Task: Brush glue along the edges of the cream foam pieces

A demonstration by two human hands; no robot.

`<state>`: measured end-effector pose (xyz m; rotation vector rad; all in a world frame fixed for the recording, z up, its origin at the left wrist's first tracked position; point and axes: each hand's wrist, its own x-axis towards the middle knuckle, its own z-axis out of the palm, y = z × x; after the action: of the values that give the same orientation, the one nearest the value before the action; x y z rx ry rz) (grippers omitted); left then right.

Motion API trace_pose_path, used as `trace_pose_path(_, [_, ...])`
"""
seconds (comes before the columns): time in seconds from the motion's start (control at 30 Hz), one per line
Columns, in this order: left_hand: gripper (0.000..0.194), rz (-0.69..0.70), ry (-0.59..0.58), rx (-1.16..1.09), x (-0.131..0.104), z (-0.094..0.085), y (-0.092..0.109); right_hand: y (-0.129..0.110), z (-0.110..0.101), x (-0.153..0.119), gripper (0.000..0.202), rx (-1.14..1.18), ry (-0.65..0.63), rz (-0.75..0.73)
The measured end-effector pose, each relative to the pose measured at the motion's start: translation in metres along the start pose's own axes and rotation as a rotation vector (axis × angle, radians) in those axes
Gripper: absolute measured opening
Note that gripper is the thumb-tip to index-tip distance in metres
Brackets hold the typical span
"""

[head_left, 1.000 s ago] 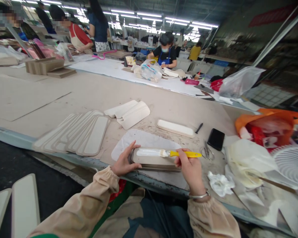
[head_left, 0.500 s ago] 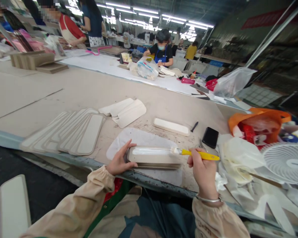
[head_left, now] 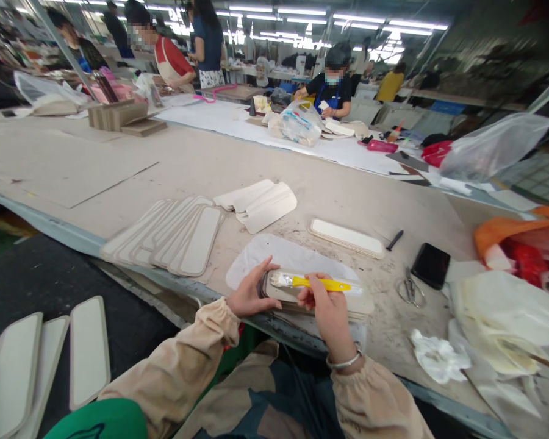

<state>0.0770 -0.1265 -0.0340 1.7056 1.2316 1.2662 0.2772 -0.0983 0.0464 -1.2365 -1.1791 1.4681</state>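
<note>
A stack of long rounded boards [head_left: 361,305] lies on a white sheet [head_left: 242,263] near the table's front edge. My left hand [head_left: 252,291] grips the left end of the stack between thumb and fingers. In my right hand [head_left: 324,305] is a yellow-handled brush [head_left: 332,284], its whitish bristles resting on the top board near its left end. Glossy white stuff shows on the board to the right of the bristles. Part of the stack is hidden behind my right hand.
Fanned cream-topped boards [head_left: 201,244] and pale pieces [head_left: 268,207] lie left and behind. Scissors [head_left: 410,289], a phone [head_left: 431,265], crumpled tissue [head_left: 439,356] and an orange bag [head_left: 496,244] are on the right. A person [head_left: 332,91] works across the table.
My right hand has moved the brush left along the top board, from its right part to near its left end. The camera view has turned left, shifting the scene right.
</note>
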Motion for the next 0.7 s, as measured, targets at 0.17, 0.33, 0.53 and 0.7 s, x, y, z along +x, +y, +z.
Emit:
trace_pose_path(0.17, [0.112,-0.002,-0.009,0.042,0.0,-0.001,0.001,-0.003,-0.003,-0.012,0.036,-0.091,-0.029,-0.003])
trace_pose_path(0.33, [0.113,-0.003,-0.009,0.093,0.001,-0.002,0.003,-0.006,-0.019,-0.016,0.033,-0.171,-0.002,-0.064])
trace_pose_path(0.53, [0.108,0.001,-0.016,0.132,0.002,-0.003,0.006,-0.012,-0.06,-0.014,0.034,-0.255,0.126,-0.085])
trace_pose_path(0.7, [0.105,-0.007,-0.025,0.18,0.003,-0.006,0.005,-0.018,-0.101,-0.015,0.033,-0.38,0.239,-0.098])
